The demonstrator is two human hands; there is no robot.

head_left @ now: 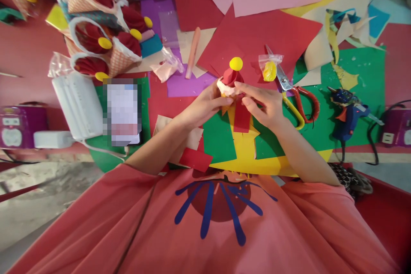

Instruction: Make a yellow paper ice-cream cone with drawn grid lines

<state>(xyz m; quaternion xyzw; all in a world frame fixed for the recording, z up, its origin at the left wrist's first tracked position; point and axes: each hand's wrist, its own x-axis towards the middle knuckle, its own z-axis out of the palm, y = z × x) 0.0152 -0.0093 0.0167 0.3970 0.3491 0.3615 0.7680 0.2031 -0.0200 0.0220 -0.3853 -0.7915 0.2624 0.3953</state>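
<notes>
A small paper ice-cream cone [228, 90] with a soft white rim, curled red paper inside and a yellow disc on top is in my left hand [210, 99]. The fingers of that hand wrap round its side, and its lower part is mostly hidden. My right hand [266, 105] reaches in from the other side. Its index fingertip touches the white rim, while the thumb stays apart from it. Under the cone lie a red paper strip [242, 115] and yellow paper [244, 145].
Finished-looking paper cones [123, 53] crowd the upper left. Scissors [293, 90] lie right of my hands, near a small bag of yellow clay [269, 70]. A blue glue gun [348, 115] with its cord sits far right. A phone [123, 113] and white power bank [77, 105] are left.
</notes>
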